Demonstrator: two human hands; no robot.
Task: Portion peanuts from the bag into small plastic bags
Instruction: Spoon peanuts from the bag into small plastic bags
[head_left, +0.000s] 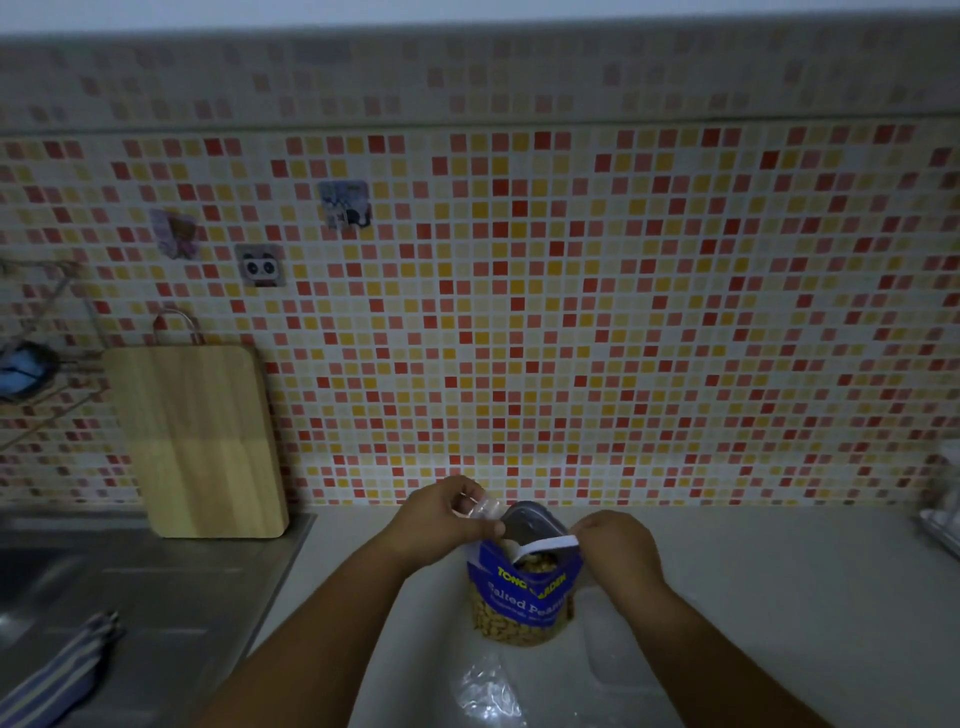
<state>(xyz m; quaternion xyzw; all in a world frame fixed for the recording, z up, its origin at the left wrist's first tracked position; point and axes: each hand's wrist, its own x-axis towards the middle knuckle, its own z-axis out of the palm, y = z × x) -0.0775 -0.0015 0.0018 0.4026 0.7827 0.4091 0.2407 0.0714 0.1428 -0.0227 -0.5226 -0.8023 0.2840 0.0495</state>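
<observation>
Pale counter (753, 597) runs under a mosaic-tiled wall (623, 312) in dim light, with a cutting board (200, 441) leaning beside the sink (104, 597). The peanut bag (524, 597) stands open in front of me and looks nearly full. My right hand (615, 540) pinches the handle of a white spoon (550, 545), whose bowl sits in the bag's mouth, loaded with nuts. My left hand (447, 512) grips a small plastic bag (480, 506) at the rim; I cannot tell whether it holds any peanuts. A spare clear bag (485, 686) lies flat nearer me, apparently unfilled. I see no filled portions, so I judge this an early scoop, with most left to do.
</observation>
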